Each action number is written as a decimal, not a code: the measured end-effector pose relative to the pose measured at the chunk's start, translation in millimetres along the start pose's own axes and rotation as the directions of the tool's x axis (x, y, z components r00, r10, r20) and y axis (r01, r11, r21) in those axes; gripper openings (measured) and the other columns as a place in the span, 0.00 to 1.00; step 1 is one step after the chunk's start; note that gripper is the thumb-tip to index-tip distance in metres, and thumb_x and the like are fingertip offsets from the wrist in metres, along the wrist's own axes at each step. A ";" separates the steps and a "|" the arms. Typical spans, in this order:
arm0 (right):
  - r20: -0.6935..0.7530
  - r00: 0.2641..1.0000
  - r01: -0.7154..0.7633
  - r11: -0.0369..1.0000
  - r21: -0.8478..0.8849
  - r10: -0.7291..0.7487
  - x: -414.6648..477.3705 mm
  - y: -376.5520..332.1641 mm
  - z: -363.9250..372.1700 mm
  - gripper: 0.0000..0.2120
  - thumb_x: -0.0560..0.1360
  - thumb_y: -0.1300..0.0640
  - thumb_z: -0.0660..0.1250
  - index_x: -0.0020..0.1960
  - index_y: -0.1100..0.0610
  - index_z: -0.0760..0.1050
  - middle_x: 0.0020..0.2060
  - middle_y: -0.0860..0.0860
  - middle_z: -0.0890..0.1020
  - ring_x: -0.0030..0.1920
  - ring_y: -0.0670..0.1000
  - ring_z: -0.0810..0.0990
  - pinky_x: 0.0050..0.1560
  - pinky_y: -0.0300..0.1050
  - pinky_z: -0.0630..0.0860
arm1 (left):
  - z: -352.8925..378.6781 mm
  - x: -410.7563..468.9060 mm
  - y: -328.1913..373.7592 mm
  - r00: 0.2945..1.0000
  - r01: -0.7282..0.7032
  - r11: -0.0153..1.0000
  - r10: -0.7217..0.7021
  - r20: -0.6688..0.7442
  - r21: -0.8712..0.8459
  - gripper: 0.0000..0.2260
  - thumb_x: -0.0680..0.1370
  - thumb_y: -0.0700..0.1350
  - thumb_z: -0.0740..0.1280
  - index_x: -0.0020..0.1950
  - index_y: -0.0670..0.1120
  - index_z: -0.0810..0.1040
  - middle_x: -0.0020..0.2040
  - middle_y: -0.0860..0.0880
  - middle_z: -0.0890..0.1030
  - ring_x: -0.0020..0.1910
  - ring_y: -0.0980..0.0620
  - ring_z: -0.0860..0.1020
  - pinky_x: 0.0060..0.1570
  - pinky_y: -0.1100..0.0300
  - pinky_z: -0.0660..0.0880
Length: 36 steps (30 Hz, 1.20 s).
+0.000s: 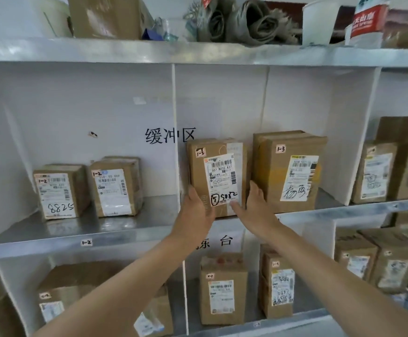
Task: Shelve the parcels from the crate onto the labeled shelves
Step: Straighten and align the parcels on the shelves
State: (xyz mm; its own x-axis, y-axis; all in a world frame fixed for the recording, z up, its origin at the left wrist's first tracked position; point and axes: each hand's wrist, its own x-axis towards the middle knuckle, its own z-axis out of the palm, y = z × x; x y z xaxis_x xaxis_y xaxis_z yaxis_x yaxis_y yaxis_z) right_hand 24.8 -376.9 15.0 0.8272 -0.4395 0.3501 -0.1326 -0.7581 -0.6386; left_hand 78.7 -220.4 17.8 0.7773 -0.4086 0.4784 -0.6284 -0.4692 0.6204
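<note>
We're in a parcel storeroom here: metal shelves [125, 229] carrying numbered tags [86, 242], lined with cardboard parcels [59, 190] bearing barcode labels [222, 176].

Across the top of the view, several grey rolled fabric bundles [246, 20] lie side by side, with a white paper cup [319, 23] just to their right and a red-and-white printed container [368, 23] beyond that. Left of the bundles sit crumpled clear plastic [164, 27] and a blue scrap [152, 35]. Lower down, a white back panel [88, 105] carries handwritten black characters [170, 137] and a small dark mark [92, 135]. Below is a white paper sign [226, 240], partly hidden.
</note>
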 end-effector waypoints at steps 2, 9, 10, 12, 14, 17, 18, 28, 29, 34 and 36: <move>0.058 0.998 0.017 0.998 0.064 -0.021 8.9 9.7 -0.4 0.38 0.80 0.46 0.63 0.80 0.59 0.45 0.78 0.56 0.58 0.75 0.58 0.64 0.70 0.50 0.64 | 6.8 7.5 1.3 0.995 0.085 0.995 -0.087 -0.056 -0.043 0.22 0.79 0.44 0.65 0.70 0.39 0.63 0.64 0.43 0.75 0.61 0.46 0.75 0.60 0.54 0.73; 0.146 0.984 0.073 0.982 0.173 -0.099 36.7 22.9 12.1 0.26 0.82 0.51 0.62 0.74 0.57 0.56 0.69 0.57 0.70 0.63 0.55 0.75 0.55 0.42 0.70 | 15.2 35.3 -2.7 0.954 0.266 0.964 -0.267 -0.137 -0.030 0.12 0.80 0.42 0.65 0.62 0.40 0.70 0.60 0.43 0.78 0.57 0.46 0.77 0.46 0.64 0.67; 0.160 0.982 0.073 0.982 0.174 -0.101 40.3 22.3 13.6 0.29 0.81 0.52 0.62 0.76 0.57 0.53 0.70 0.56 0.70 0.64 0.54 0.75 0.57 0.43 0.72 | 17.1 38.4 -3.5 0.949 0.279 0.960 -0.277 -0.147 -0.010 0.11 0.80 0.42 0.64 0.60 0.40 0.70 0.59 0.43 0.78 0.57 0.46 0.77 0.45 0.63 0.66; 0.200 0.975 0.059 0.984 0.169 -0.093 45.4 21.2 15.4 0.35 0.81 0.53 0.63 0.79 0.54 0.46 0.72 0.56 0.68 0.65 0.55 0.76 0.61 0.46 0.73 | 20.7 42.9 -5.4 0.944 0.296 0.955 -0.289 -0.158 0.021 0.10 0.81 0.42 0.63 0.59 0.39 0.70 0.57 0.42 0.79 0.56 0.44 0.77 0.45 0.62 0.66; 0.219 0.972 0.050 0.987 0.156 -0.084 49.0 22.3 15.7 0.38 0.81 0.53 0.63 0.80 0.52 0.41 0.73 0.55 0.66 0.66 0.55 0.75 0.62 0.47 0.73 | 23.4 46.5 -7.9 0.941 0.303 0.953 -0.294 -0.166 0.030 0.09 0.81 0.43 0.63 0.59 0.39 0.71 0.57 0.42 0.79 0.57 0.44 0.77 0.46 0.62 0.66; 0.221 0.971 0.060 0.985 0.160 -0.095 50.8 26.6 15.3 0.37 0.81 0.52 0.63 0.80 0.52 0.42 0.73 0.55 0.65 0.67 0.56 0.74 0.66 0.50 0.72 | 24.3 47.9 -10.7 0.937 0.307 0.952 -0.300 -0.182 0.012 0.09 0.81 0.44 0.62 0.58 0.40 0.71 0.57 0.43 0.80 0.55 0.45 0.78 0.45 0.62 0.66; 0.225 0.969 0.065 0.983 0.173 -0.104 50.7 27.4 15.2 0.37 0.81 0.53 0.63 0.80 0.52 0.43 0.73 0.55 0.66 0.67 0.55 0.74 0.67 0.51 0.72 | 23.9 47.7 -10.5 0.937 0.305 0.952 -0.297 -0.181 0.016 0.09 0.81 0.45 0.62 0.58 0.40 0.71 0.56 0.43 0.80 0.54 0.45 0.77 0.44 0.62 0.66; 0.177 0.969 0.164 0.984 0.077 -0.175 19.8 22.0 -1.9 0.34 0.81 0.50 0.61 0.79 0.57 0.48 0.73 0.56 0.61 0.71 0.56 0.67 0.67 0.48 0.66 | 11.7 25.5 11.0 0.954 0.032 0.998 -0.047 -0.298 -0.052 0.17 0.78 0.41 0.66 0.66 0.42 0.70 0.63 0.53 0.74 0.59 0.57 0.73 0.58 0.67 0.67; 0.171 0.970 0.165 0.985 0.058 -0.173 15.4 20.9 -6.0 0.35 0.81 0.50 0.61 0.79 0.58 0.46 0.75 0.56 0.60 0.73 0.56 0.65 0.69 0.48 0.65 | 8.9 22.3 14.7 0.942 0.006 0.999 -0.018 -0.335 -0.035 0.19 0.78 0.42 0.66 0.67 0.43 0.68 0.62 0.56 0.70 0.59 0.60 0.69 0.57 0.72 0.62; 0.122 0.977 0.176 0.984 -0.002 -0.174 -11.7 15.8 -29.1 0.33 0.82 0.49 0.60 0.80 0.58 0.48 0.75 0.55 0.60 0.74 0.56 0.63 0.71 0.49 0.64 | 4.6 5.6 30.6 0.925 -0.101 0.995 0.092 -0.368 -0.005 0.23 0.79 0.44 0.64 0.72 0.49 0.62 0.66 0.52 0.68 0.64 0.62 0.61 0.62 0.66 0.59; 0.116 0.978 0.172 0.985 0.029 -0.174 -24.5 19.3 -38.7 0.33 0.82 0.48 0.59 0.80 0.55 0.48 0.77 0.52 0.59 0.76 0.54 0.61 0.72 0.49 0.63 | 9.2 -2.0 37.0 0.930 -0.170 0.985 0.170 -0.325 0.031 0.23 0.79 0.44 0.64 0.72 0.49 0.63 0.66 0.53 0.68 0.62 0.66 0.62 0.61 0.69 0.61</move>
State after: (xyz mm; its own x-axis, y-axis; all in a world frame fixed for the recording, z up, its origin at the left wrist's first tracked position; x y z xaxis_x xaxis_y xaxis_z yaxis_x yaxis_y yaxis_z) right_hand -19.1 -399.4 20.6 0.8954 -0.2418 0.3740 0.0276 -0.8080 -0.5886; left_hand 53.7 -244.1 34.1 0.6256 -0.2060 0.7524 -0.7518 -0.4168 0.5110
